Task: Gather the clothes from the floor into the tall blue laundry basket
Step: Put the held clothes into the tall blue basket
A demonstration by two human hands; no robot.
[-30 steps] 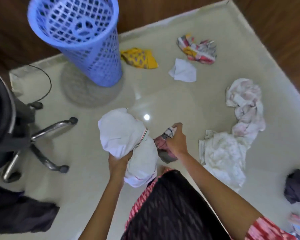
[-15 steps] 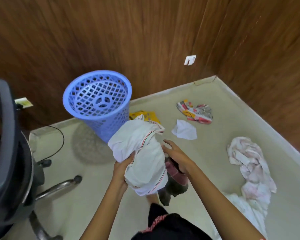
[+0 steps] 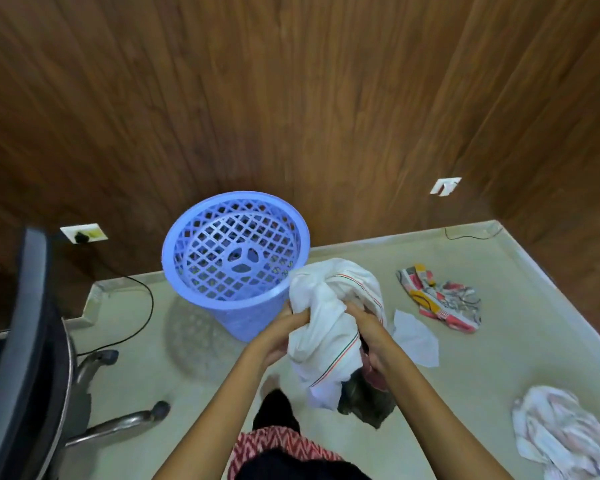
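Head view, looking down at a pale floor [image 3: 194,386] bounded by wood-panelled walls [image 3: 291,98]. The tall blue laundry basket [image 3: 235,258] stands upright on the floor near the far wall, its lattice bottom visible through the open mouth with no clothes seen inside.

Both hands hold a bundle of clothes in the air just to the right of the basket, its upper edge level with the basket's rim. The left hand [image 3: 284,332] has its grip closed around the left side of a white cloth [image 3: 326,327] with thin red and green stripes along its edge. The right hand [image 3: 368,327] has its grip closed on the right side of the same cloth; beneath it hang a dark garment [image 3: 368,403] and a strip of pink fabric [image 3: 373,375], but which fingers pinch these cannot be told.

Clothes on the floor: a small white piece [image 3: 418,341] just right of the bundle; a garment patterned in red, yellow and grey [image 3: 440,299] beyond it towards the right wall; a crumpled white-and-pink garment [image 3: 561,431] at lower right.

An office chair [image 3: 18,358] with a chrome wheeled base stands at the left edge. A black cable [image 3: 146,306] runs from a wall socket [image 3: 82,233] along the floor behind it.
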